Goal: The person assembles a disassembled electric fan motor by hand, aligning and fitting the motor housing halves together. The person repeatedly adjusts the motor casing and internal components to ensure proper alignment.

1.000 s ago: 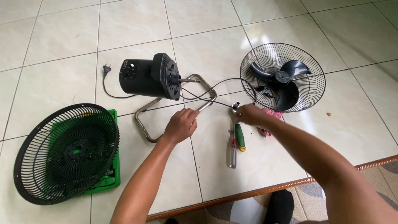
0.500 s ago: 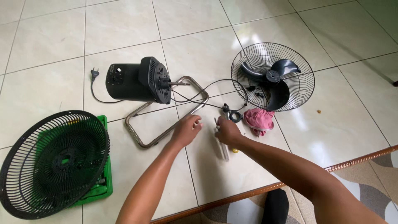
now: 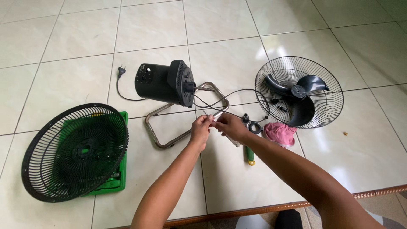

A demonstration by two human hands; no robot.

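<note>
Both hands pinch something small, perhaps a wire.

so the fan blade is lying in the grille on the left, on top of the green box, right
No. The blade lies in the grille on the right, straight on the floor tiles. The left grille, the one on the green box, holds no blade. The head view shows this.

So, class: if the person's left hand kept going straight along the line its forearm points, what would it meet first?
Probably the metal tube stand, then the black motor housing just beyond. The left hand points up and slightly right across the tiled floor, though depth is hard to judge.
</note>
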